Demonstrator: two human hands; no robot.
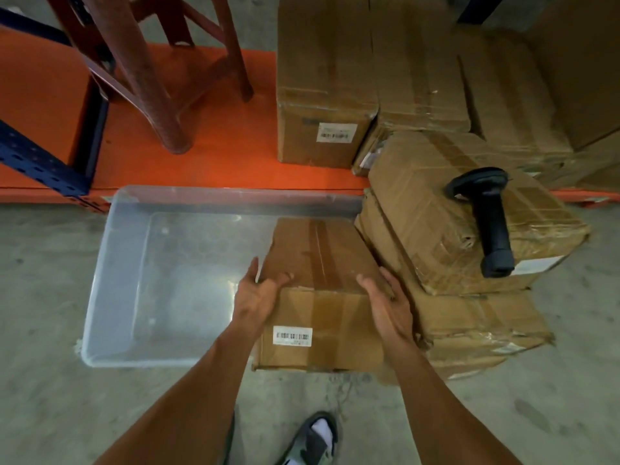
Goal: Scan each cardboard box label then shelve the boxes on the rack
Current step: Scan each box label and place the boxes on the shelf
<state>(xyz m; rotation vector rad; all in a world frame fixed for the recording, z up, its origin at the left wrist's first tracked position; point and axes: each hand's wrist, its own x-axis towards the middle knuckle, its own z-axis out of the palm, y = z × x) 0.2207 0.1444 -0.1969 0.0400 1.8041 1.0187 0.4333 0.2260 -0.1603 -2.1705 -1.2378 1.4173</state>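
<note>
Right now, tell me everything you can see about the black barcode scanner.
The barcode scanner is a black, pistol-shaped handheld unit that looks like matte plastic. It lies on its side on the top cardboard box of the stack at right, its head toward the orange rack shelf and its handle end at the box's near edge. Neither hand touches it. No cable is visible.

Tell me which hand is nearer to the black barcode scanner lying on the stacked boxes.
Right. The right hand holds the box's right side, next to the stack where the barcode scanner lies. The left hand holds the box's left side, farther away.
</note>
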